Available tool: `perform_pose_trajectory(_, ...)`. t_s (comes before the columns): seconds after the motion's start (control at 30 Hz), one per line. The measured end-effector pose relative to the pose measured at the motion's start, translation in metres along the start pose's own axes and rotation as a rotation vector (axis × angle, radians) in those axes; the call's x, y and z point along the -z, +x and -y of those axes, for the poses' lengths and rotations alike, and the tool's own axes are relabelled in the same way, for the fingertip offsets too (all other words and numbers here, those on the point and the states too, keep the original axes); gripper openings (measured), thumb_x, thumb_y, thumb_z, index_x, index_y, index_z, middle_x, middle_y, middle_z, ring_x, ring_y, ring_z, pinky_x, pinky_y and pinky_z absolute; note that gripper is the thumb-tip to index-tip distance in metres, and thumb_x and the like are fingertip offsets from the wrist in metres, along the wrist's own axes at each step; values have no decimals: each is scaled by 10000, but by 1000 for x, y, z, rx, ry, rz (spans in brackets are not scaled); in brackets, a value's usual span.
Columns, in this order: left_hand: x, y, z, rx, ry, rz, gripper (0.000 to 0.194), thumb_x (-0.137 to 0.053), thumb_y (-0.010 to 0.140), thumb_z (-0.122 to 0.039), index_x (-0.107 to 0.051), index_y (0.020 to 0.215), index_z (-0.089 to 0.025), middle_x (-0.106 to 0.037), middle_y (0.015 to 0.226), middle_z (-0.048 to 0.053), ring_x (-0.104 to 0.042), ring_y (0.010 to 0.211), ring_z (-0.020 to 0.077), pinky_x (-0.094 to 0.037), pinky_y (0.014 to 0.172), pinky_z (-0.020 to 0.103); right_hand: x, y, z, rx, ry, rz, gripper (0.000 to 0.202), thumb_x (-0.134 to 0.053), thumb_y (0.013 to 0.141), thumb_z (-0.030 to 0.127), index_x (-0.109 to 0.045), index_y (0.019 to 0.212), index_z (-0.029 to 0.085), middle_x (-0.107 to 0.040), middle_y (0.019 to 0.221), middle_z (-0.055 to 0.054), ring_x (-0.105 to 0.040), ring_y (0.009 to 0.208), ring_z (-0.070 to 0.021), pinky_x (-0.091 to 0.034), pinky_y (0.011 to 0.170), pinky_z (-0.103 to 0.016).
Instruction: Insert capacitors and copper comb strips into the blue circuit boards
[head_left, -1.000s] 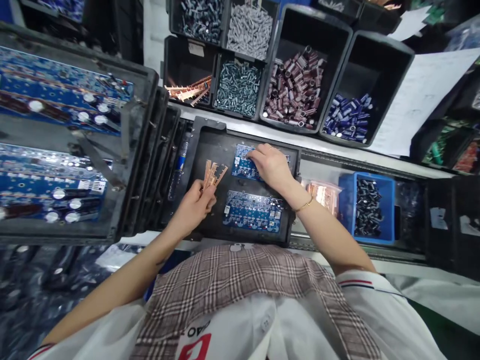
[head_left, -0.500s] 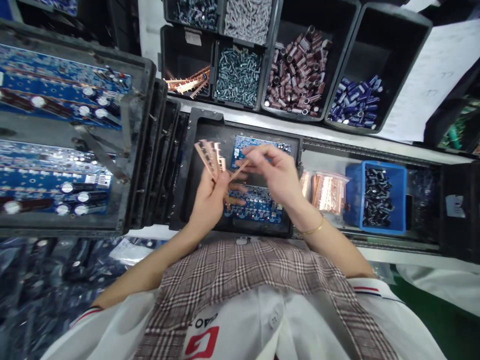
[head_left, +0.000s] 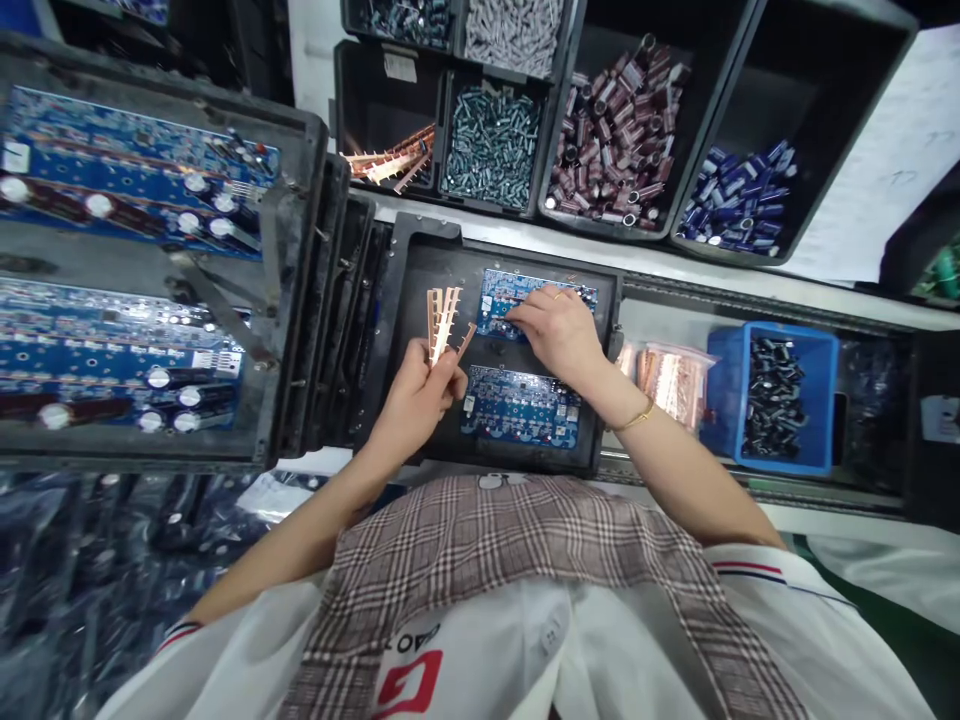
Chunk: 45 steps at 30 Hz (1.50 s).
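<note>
Several toothed copper strips [head_left: 443, 322] fan upward from my left hand [head_left: 421, 398], whose fingers are closed round their lower ends, over the left part of a black tray [head_left: 427, 255]. My right hand [head_left: 559, 330] is over the upper blue circuit board [head_left: 491, 290], its thumb and fingertips pinched together at the board's lower left part. Whatever lies between those fingertips is too small to make out. The lower blue circuit board [head_left: 517, 408] lies flat in the same tray, just below my right hand, with neither hand on it.
Black bins at the back hold copper strips [head_left: 394, 160], small green parts [head_left: 491, 145], brown capacitors [head_left: 615, 140] and blue capacitors [head_left: 739, 195]. Bagged copper pieces [head_left: 675, 380] and a blue bin [head_left: 821, 400] are right. Filled board trays [head_left: 292, 300] stand left.
My right hand has moved away from the strips in my left hand to the upper board. My left hand has turned the strips more upright. The lower board is now uncovered.
</note>
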<state>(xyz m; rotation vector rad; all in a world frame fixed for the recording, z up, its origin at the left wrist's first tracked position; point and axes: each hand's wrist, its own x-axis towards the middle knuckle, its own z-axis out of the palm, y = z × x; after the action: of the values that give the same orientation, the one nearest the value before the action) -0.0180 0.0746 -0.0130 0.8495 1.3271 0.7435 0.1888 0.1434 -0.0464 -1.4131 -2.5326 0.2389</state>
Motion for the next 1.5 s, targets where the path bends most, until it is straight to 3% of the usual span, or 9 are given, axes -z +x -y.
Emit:
perform_pose_trajectory(0.33, -6, -6, 12, -24, -67, 8, 233, -502, 927, -413, -363, 903, -228, -566, 640, -55, -308, 374, 28, -179, 359, 144, 0, -2, -5, 22, -8, 14, 292, -425, 964, 196, -711, 969, 251, -656, 894, -65, -536, 913, -235, -381, 814, -406)
perform_pose_trajectory(0.5, -10, -11, 7, -27, -141, 4, 222, -517, 919, -415, -418, 900, -218, -573, 651, -35, -301, 379, 25, -172, 367, 145, 24, -18, 22, -72, 203, -98, 227, -502, 942, 244, -693, 1057, 283, -619, 1064, -73, -545, 1045, -256, -423, 913, -475)
perform_pose_trajectory(0.63, -10, -24, -4, 144, -242, 242, 213, -523, 910, -413, -475, 945, -209, -560, 573, -30, -236, 311, 22, -117, 324, 151, 54, -44, 59, 59, 414, -117, 265, -500, 948, 236, -631, 1150, 347, -600, 1241, -23, -499, 1213, -240, -370, 1042, -511)
perform_pose_trajectory(0.7, -7, -29, -8, 222, -215, 344, 220, -516, 912, -401, -504, 954, -185, -615, 624, 16, -376, 326, 51, -223, 306, 157, 63, -60, 65, 130, 436, -50, 260, -488, 953, 236, -644, 1094, 389, -636, 1185, 18, -520, 1178, -227, -322, 1079, -531)
perform_pose_trajectory(0.8, 6, -30, -5, 67, -67, 169, 242, -540, 911, -381, -501, 1032, -175, -703, 854, 83, -665, 628, 146, -505, 474, 209, 61, -84, 56, 53, 333, -45, 294, -463, 955, 208, -659, 1082, 386, -669, 1040, 2, -559, 1012, -210, -350, 1036, -503)
perform_pose_trajectory(0.93, 22, -27, 5, -134, 145, -90, 234, -547, 914, -387, -527, 1017, -177, -698, 902, 65, -669, 652, 132, -528, 501, 208, 35, -101, 38, 6, 178, -34, 347, -442, 939, 148, -671, 1120, 336, -663, 900, -33, -524, 894, -210, -367, 971, -463)
perform_pose_trajectory(1.13, 20, -24, 13, -161, 213, -76, 188, -504, 942, -356, -549, 930, -174, -588, 629, -20, -365, 388, 30, -282, 367, 142, 11, -107, 34, 5, 111, -21, 354, -451, 932, 131, -669, 1136, 320, -668, 871, -22, -501, 900, -207, -339, 942, -435)
perform_pose_trajectory(1.33, 19, -22, 16, -136, 166, -58, 217, -514, 936, -399, -543, 913, -185, -606, 635, -1, -371, 405, 46, -268, 377, 158, 15, -105, 43, -44, 123, 22, 345, -478, 923, 124, -694, 1092, 333, -672, 953, -31, -511, 988, -227, -327, 986, -480)
perform_pose_trajectory(1.5, -5, -42, 6, -235, 287, 117, 329, -465, 940, -486, -561, 1065, -197, -648, 724, 12, -532, 506, 102, -407, 450, 194, 37, -79, 69, -243, 694, -153, 215, -633, 876, 283, -693, 1080, 311, -599, 1186, -48, -545, 1121, -215, -442, 982, -442)
